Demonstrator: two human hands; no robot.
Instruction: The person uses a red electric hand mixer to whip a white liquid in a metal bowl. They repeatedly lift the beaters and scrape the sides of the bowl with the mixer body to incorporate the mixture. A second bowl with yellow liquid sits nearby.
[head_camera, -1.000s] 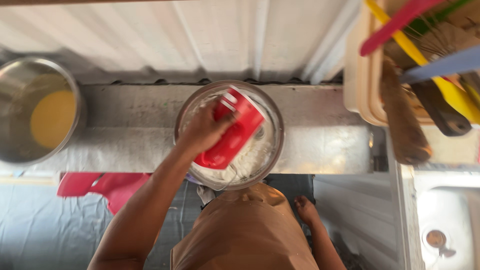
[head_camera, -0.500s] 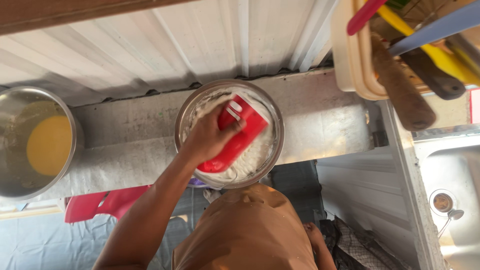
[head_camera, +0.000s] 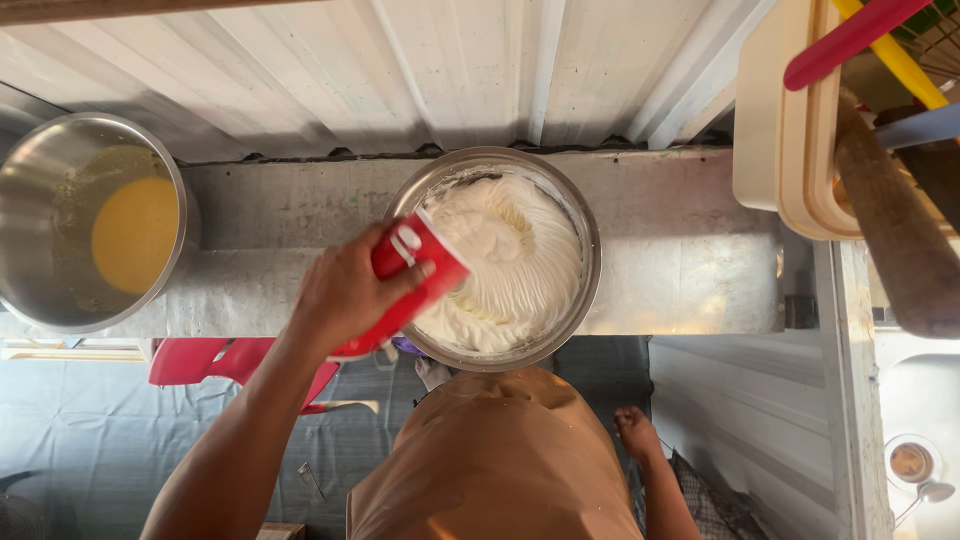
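left hand (head_camera: 345, 295) fingers clasp red mixer (head_camera: 405, 283) | beaters hidden | right hand (head_camera: 636, 433) fingers unclear

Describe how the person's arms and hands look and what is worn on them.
Both arms are bare: no sleeves, gloves, watch or bracelets show. The left arm is bare up its full visible length; no rings show on the left hand. The right hand is bare too. A brown garment covers the torso.

a narrow grey bench (head_camera: 680, 270) runs left to right below a corrugated metal wall. a steel bowl of white cream (head_camera: 510, 262) stands on its middle. a second steel bowl with yellow liquid (head_camera: 85, 225) stands on its left end, well apart. the bench's right end meets a pale plastic rack (head_camera: 780, 130).
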